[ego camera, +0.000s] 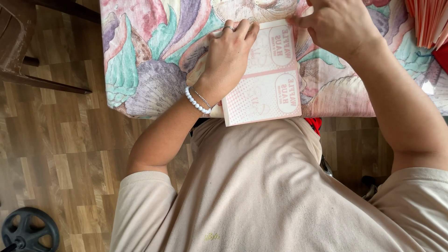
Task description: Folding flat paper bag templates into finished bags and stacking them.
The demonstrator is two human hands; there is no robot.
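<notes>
A flat pink-and-white printed cardboard sheet (268,81) lies on the table's near edge, overhanging it slightly. My left hand (228,53), with a ring and a white bead bracelet, presses flat on the sheet's left side, fingers together. At the sheet's top right corner, my right hand (338,25) pinches the edge between thumb and fingers.
The table wears a floral cloth (149,51) in pastel colours. A stack of pink folded cardboard (427,21) sits at the far right. A brown chair (18,42) stands on the wooden floor to the left, and a black weight plate (28,231) lies at bottom left.
</notes>
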